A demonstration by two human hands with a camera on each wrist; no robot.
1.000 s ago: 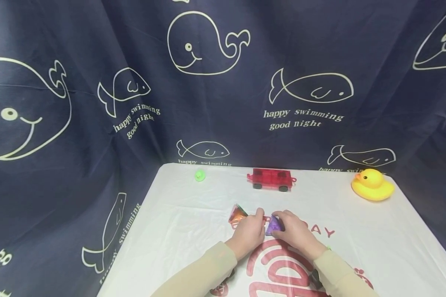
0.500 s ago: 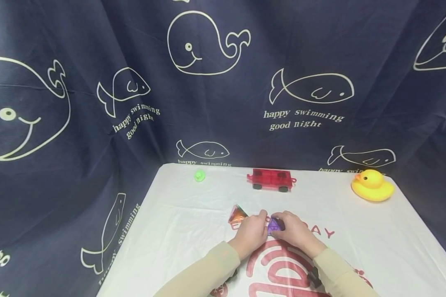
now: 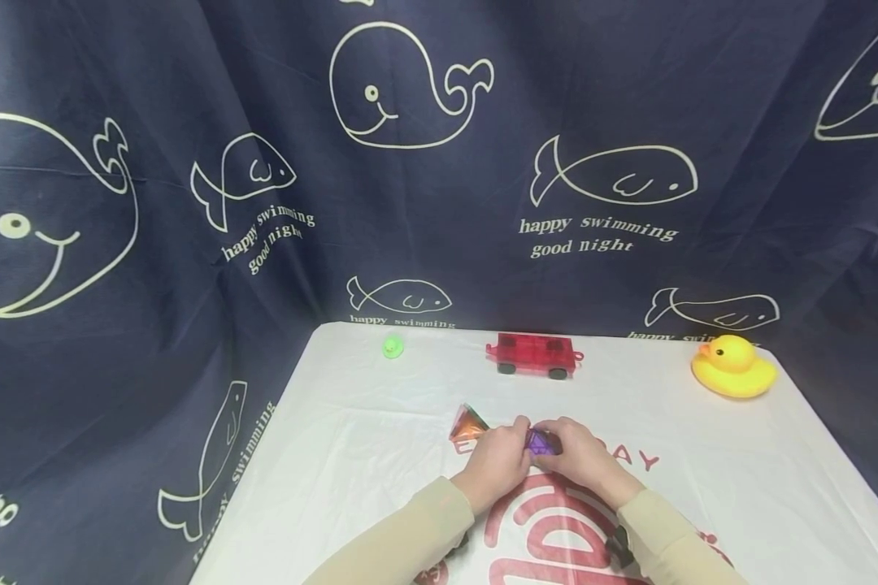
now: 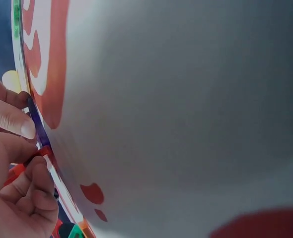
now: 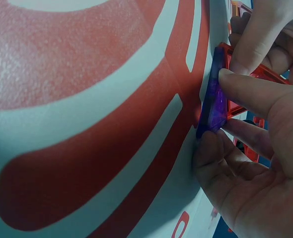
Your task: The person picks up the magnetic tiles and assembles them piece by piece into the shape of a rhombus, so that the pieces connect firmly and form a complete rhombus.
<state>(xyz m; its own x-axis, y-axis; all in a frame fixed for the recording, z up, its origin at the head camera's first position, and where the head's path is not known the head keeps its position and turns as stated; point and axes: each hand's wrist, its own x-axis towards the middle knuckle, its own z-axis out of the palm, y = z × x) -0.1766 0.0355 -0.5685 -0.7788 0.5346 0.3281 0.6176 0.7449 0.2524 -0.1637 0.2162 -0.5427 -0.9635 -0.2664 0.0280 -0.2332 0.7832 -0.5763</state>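
- Orange piece point(image 3: 470, 424): on table point(image 3: 358, 455), loose.
- Left hand point(image 3: 493, 465): pinching red tile point(image 5: 269, 74).
- Purple triangle point(image 3: 540, 442): between both hands, seemingly touching red tile.
- Right hand point(image 3: 584, 457): pinching purple triangle.
- Step, probably: joining edges. Next calls for steady alignment.

Up on the person's head, 1 view faces forward and down across the white red-printed tabletop point(image 3: 366, 439); 2 wrist views skim it up close, tipped sideways, all 3 catching the purple translucent triangular tile point(image 5: 215, 101).
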